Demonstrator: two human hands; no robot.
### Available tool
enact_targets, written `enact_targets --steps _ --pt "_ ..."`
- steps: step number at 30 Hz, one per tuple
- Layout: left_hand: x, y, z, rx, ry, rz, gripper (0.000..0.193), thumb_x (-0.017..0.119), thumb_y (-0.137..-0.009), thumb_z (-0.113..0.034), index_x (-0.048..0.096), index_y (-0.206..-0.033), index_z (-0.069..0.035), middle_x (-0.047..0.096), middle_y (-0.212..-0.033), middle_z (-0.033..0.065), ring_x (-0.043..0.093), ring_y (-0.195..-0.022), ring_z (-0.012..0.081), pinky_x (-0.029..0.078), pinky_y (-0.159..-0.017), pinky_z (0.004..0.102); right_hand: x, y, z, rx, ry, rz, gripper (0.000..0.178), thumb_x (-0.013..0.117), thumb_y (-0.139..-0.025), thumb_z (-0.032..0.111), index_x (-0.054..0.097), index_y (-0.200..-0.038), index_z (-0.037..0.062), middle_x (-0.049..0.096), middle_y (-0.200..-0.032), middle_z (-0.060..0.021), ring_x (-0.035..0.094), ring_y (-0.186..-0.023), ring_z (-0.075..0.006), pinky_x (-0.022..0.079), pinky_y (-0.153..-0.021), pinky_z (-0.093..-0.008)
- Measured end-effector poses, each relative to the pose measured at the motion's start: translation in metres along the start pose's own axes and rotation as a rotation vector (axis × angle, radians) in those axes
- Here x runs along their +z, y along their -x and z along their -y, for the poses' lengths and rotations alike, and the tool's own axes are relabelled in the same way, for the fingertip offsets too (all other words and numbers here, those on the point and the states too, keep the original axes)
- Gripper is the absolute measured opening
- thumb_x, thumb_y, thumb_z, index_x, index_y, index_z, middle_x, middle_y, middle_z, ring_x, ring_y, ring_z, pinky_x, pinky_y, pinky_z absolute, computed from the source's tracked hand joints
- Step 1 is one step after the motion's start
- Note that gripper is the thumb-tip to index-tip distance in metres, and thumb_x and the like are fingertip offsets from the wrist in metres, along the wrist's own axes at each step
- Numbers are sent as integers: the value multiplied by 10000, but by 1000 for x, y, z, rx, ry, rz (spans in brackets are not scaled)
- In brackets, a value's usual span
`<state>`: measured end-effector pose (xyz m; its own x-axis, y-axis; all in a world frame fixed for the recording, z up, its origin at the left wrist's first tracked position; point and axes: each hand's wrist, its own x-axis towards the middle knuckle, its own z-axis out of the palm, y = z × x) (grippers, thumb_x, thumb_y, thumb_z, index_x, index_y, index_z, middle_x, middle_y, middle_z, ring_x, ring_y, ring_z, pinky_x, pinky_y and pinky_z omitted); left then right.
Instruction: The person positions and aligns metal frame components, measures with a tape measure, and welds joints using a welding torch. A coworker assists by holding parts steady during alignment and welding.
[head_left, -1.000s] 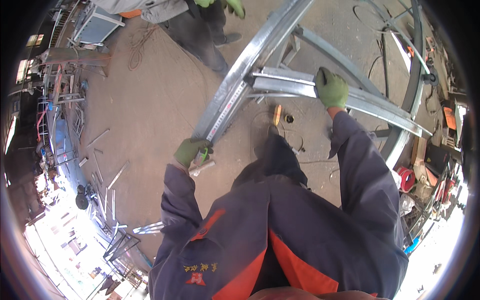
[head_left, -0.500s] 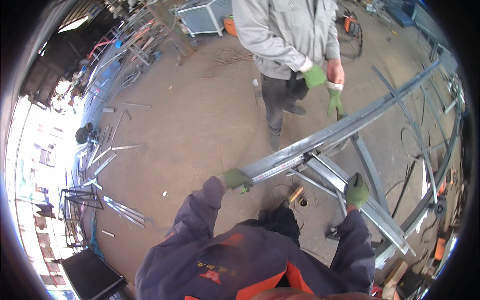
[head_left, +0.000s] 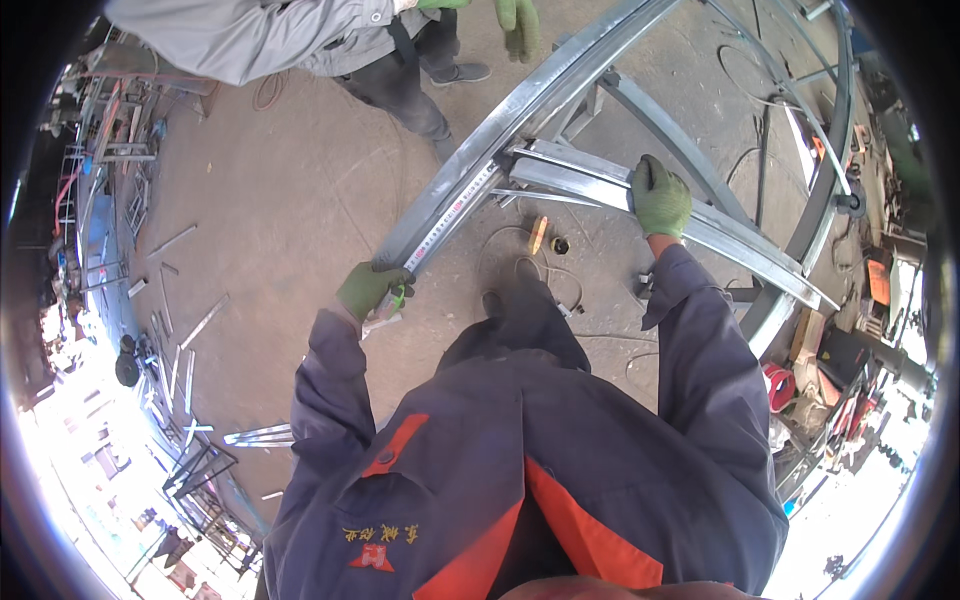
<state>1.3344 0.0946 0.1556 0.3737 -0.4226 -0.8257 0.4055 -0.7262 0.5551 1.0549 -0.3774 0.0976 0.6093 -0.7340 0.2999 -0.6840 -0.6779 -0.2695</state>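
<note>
A long silvery metal beam (head_left: 545, 90) runs diagonally from the upper right to my left hand (head_left: 370, 288). My left hand, in a green glove, is closed at the beam's near end on a tape measure, its case mostly hidden by the fingers. The tape's white blade (head_left: 438, 232) lies stretched along the beam up to the joint with a pair of metal bars (head_left: 570, 182). My right hand (head_left: 660, 196), also in a green glove, is closed round these bars, which slope down to the right.
Across the beam stands a co-worker in a grey jacket (head_left: 250, 35), a green-gloved hand (head_left: 517, 28) hanging near it. A yellow-orange tool (head_left: 538, 235), a small round dark item (head_left: 559, 245) and cables lie on the floor. Loose metal strips (head_left: 258, 436) lie left; clutter (head_left: 820, 380) fills the right.
My view has shifted, so the beam looks steeper and the co-worker sits further up and left. Both my hands keep their holds; the tape still lies along the beam.
</note>
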Motion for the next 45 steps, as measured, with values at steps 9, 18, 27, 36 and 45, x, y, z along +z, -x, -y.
enact_targets --steps 9,18,27,36,45 --pt "0 0 6 -24 76 18 313 818 -1017 -195 824 -1158 84 826 -924 155 750 -694 191 610 -634 352 9 4 -11 -72 -49 -70 289 703 -1022 286 816 -1249 145 838 -1039 -153 775 -924 -414 597 -883 -555" --pt "-3 1 9 48 -144 5 360 846 -963 -360 888 -1105 -31 856 -953 70 778 -843 163 604 -765 341 2 4 -7 -72 -62 2 298 674 -1049 250 820 -1278 127 822 -987 -190 764 -899 -431 590 -846 -564" --pt "-4 1 8 55 -81 39 436 896 -921 -340 861 -1173 15 869 -992 85 791 -808 150 625 -727 323 -3 0 -2 -48 -126 -20 266 673 -1048 252 853 -1192 118 830 -962 -187 768 -873 -423 595 -838 -551" --pt "-2 5 -2 23 -212 11 469 888 -910 -378 868 -1187 0 873 -1009 86 798 -873 160 613 -804 309 -9 -1 -1 -77 -135 -48 237 711 -1014 259 841 -1169 136 816 -890 -174 753 -815 -414 582 -831 -565" --pt "-5 -5 11 10 -159 -8 436 898 -924 -297 841 -1201 35 869 -1005 114 806 -873 167 624 -810 312 -8 -1 -2 -77 -93 -48 239 730 -997 270 829 -1177 148 796 -862 -175 748 -802 -426 589 -775 -576"
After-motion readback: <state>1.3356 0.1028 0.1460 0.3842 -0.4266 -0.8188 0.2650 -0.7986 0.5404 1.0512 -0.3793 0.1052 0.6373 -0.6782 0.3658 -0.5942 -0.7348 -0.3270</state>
